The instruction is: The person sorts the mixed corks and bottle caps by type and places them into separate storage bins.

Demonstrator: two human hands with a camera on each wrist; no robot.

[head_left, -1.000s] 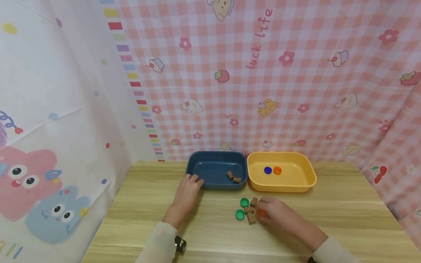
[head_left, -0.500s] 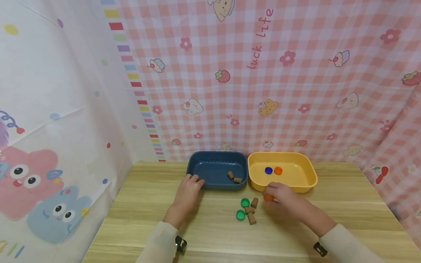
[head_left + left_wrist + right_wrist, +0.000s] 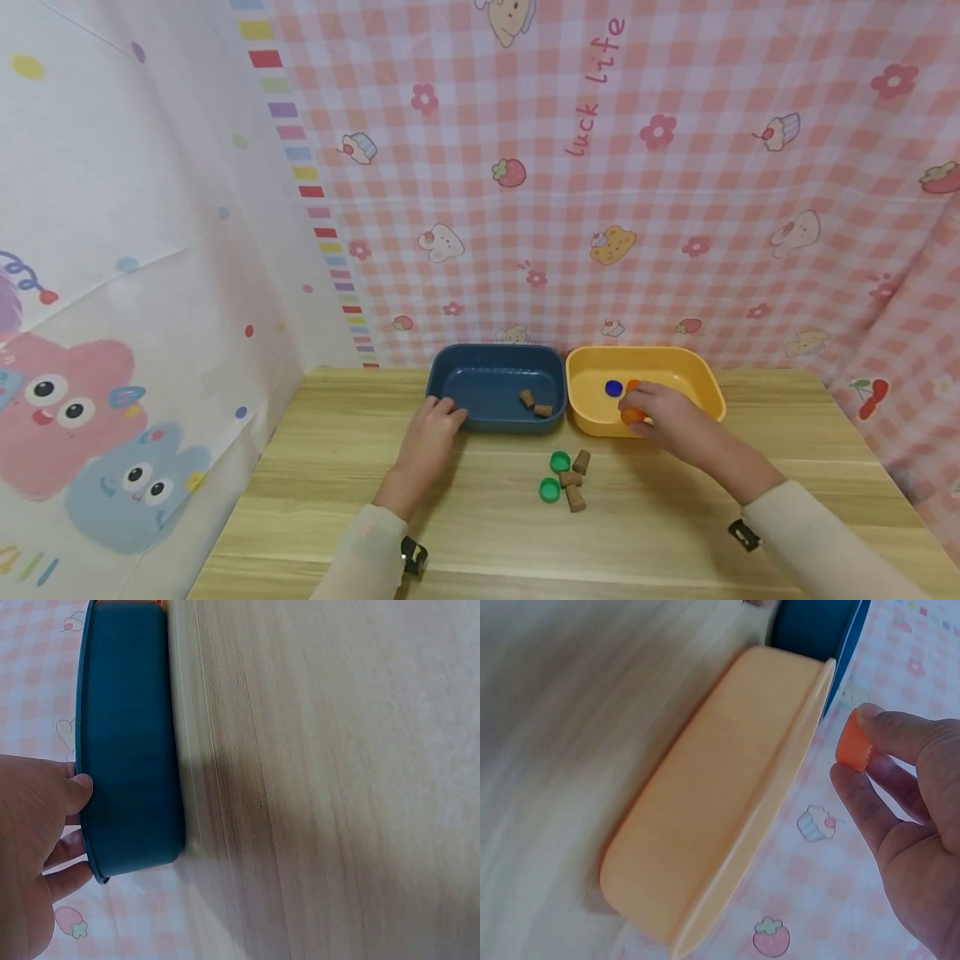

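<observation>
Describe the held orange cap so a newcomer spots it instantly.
Look at the yellow tray. At its near side, the right hand pinches the orange cap; unlike the blue cap and second orange cap lying inside, it's held up.

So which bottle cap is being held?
The orange bottle cap pinched by the right hand; the other orange cap and the blue cap lie in the yellow tray, the two green caps on the table.

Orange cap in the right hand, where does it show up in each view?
Head: the orange cap is right of centre, below the middle, in the right hand.
Left wrist: not visible.
Right wrist: right of centre, slightly above the middle.
Shared landmark: the blue tray, in all three views.
</observation>
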